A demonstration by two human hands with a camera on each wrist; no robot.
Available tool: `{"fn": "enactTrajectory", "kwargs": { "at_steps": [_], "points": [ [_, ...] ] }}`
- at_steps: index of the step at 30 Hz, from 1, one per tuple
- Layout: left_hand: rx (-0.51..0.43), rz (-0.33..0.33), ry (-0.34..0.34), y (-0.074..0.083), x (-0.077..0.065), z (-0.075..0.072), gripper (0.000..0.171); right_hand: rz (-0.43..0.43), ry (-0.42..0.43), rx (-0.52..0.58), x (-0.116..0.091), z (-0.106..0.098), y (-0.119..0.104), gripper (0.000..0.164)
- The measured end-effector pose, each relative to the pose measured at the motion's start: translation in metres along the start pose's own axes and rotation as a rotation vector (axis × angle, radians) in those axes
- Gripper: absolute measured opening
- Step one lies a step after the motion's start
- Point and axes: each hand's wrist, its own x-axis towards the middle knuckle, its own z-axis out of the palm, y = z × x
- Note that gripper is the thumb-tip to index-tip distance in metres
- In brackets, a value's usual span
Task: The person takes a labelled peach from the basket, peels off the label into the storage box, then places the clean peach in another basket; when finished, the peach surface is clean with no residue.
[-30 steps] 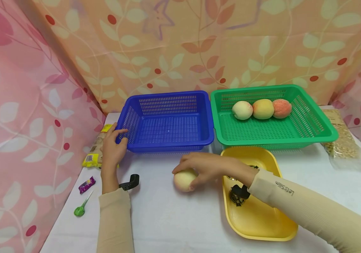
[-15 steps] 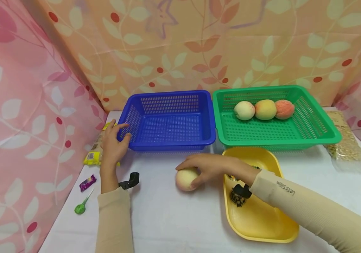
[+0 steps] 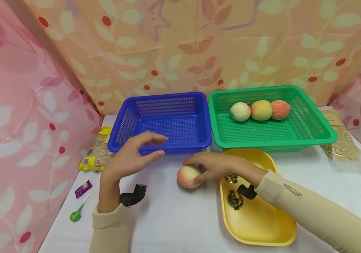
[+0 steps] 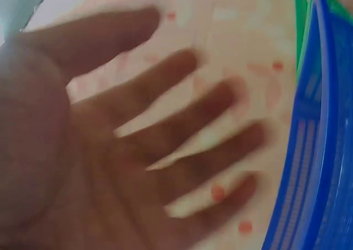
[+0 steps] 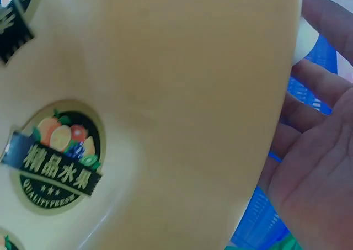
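On the white table, my right hand (image 3: 215,167) holds a pale yellow and pink peach (image 3: 187,176), thumb on the near side and fingers over the top. In the right wrist view only a pale sliver of this peach (image 5: 304,41) shows past the tray's edge. My left hand (image 3: 134,156) is in the air by the front left of the blue basket (image 3: 207,140), its fingers extended and apart. The left wrist view shows this hand (image 4: 143,134) with its fingers spread and nothing in the palm.
The green basket (image 3: 320,123) holds a whitish peach (image 3: 240,111), a yellow one (image 3: 261,110) and a reddish one (image 3: 280,110). A yellow tray (image 3: 259,228) with round fruit stickers lies under my right wrist. Packets, wrapped candies and a green lollipop (image 3: 75,215) lie at the sides.
My left hand has left the blue basket's left side and moved right, toward the peach. The peach has turned in my right hand, showing more pink. The blue basket's left end has shifted slightly.
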Motion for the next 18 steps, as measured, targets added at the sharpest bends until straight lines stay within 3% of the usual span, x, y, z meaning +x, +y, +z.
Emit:
{"fn": "enactTrajectory", "kwargs": {
  "at_steps": [3,6,12,18],
  "points": [
    [0.025,-0.019,-0.259,0.004,-0.001,0.013,0.044,-0.001,0.016,-0.001,-0.003,0.000,0.001,0.058],
    [0.059,-0.038,-0.401,-0.003,0.001,0.027,0.050,-0.012,0.039,0.013,-0.007,-0.001,0.001,0.054],
    [-0.006,-0.022,-0.470,-0.026,0.017,0.055,0.061,-0.020,0.085,0.020,-0.013,-0.002,0.004,0.044],
    [-0.075,-0.010,-0.461,-0.043,0.028,0.076,0.074,0.013,0.108,-0.004,-0.015,-0.001,0.004,0.036]
  ]
}}
